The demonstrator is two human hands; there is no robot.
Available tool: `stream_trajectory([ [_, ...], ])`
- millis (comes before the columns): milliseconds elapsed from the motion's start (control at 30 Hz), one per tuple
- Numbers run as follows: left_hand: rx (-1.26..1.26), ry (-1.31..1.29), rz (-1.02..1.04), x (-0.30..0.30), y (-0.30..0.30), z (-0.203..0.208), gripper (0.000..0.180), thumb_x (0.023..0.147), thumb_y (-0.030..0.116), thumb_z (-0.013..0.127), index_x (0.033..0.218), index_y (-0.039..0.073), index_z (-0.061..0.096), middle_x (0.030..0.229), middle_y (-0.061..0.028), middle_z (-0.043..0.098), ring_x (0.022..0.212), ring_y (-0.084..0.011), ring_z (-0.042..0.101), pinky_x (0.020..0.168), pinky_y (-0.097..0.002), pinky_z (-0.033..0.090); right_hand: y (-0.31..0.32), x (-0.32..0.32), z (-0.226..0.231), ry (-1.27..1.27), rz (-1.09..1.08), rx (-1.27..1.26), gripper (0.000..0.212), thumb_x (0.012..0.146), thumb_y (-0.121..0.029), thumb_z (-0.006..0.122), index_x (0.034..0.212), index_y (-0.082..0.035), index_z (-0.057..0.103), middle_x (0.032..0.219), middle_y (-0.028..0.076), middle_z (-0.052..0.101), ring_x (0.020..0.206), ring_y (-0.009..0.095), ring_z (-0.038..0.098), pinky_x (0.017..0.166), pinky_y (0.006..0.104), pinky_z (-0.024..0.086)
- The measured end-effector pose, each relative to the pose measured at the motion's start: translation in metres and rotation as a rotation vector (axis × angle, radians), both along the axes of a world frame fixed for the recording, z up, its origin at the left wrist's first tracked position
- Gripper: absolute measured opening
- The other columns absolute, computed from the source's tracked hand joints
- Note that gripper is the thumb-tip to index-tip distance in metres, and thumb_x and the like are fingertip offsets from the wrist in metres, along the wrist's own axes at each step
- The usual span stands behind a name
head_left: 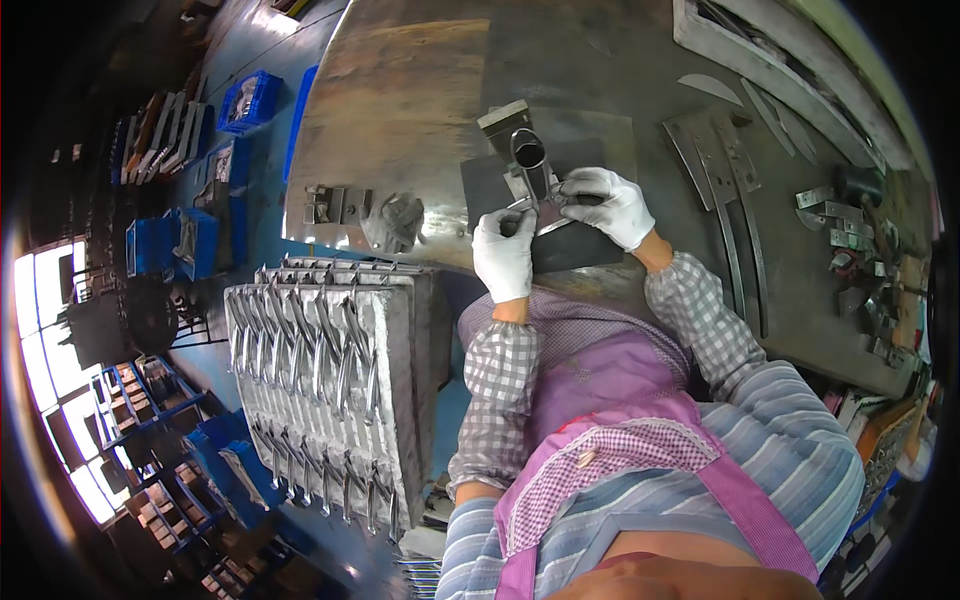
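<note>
A short metal tube (531, 160) with a dark round mouth stands tilted by a small metal block (504, 116) on a dark mat (484, 188). My left hand (503, 252), in a white glove, is closed in a pinch just left of the tube's near end. A thin shiny piece (520, 203) shows at its fingertips. On the other side my right hand (608, 206), also gloved, pinches close against the tube's lower part. What exactly its fingers grip is hidden. Between the two hands a bright metal edge (556, 228) shows.
A metal clamp block (335, 205) and a grey crumpled glove (394, 222) lie on the table's left. Flat metal bars (716, 170) and small metal parts (850, 225) lie to the right. Left of me stands a rack (330, 330) hung with shiny curved pieces; blue crates (250, 100) stand beyond.
</note>
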State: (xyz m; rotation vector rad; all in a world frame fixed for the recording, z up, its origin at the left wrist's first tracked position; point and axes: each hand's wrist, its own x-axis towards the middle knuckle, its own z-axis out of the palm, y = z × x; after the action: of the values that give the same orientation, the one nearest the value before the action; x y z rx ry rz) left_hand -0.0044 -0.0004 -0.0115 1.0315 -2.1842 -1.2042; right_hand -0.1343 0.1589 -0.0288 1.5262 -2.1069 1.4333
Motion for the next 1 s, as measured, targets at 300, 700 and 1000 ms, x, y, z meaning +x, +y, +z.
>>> stream_trajectory([
  [300,0.048,-0.011,-0.005,0.005,-0.004,0.001,0.030,0.081,0.022,0.084,0.091,-0.001,0.068,0.081,-0.0086,0.071,0.073,-0.0150,0.064,0.071,-0.0307,0.052,-0.005,0.015,0.009,-0.420,-0.112,-0.011,0.031,0.074,-0.011,0.084,0.104,-0.011,0.075,0.112,0.006,0.070,0.101,0.024,0.068,0.088,0.0324,0.055],
  [700,-0.022,0.008,-0.074,-0.007,0.001,-0.001,0.030,0.077,0.026,0.084,0.084,0.003,0.065,0.079,-0.0120,0.065,0.073,-0.0285,0.065,0.070,-0.0396,0.052,-0.002,0.004,0.014,-0.487,-0.159,-0.054,0.020,0.074,-0.009,0.083,0.091,-0.007,0.072,0.098,0.006,0.071,0.093,0.025,0.068,0.082,0.0341,0.054],
  [1000,-0.038,0.059,-0.143,0.034,-0.017,0.016,0.023,0.083,0.018,0.074,0.098,0.001,0.073,0.094,-0.0187,0.069,0.093,-0.0354,0.066,0.086,-0.0418,0.053,-0.047,0.031,0.021,-0.992,-0.009,0.049,0.049,0.089,-0.015,0.078,0.131,0.004,0.061,0.117,0.009,0.070,0.100,0.015,0.067,0.089,0.0285,0.053],
])
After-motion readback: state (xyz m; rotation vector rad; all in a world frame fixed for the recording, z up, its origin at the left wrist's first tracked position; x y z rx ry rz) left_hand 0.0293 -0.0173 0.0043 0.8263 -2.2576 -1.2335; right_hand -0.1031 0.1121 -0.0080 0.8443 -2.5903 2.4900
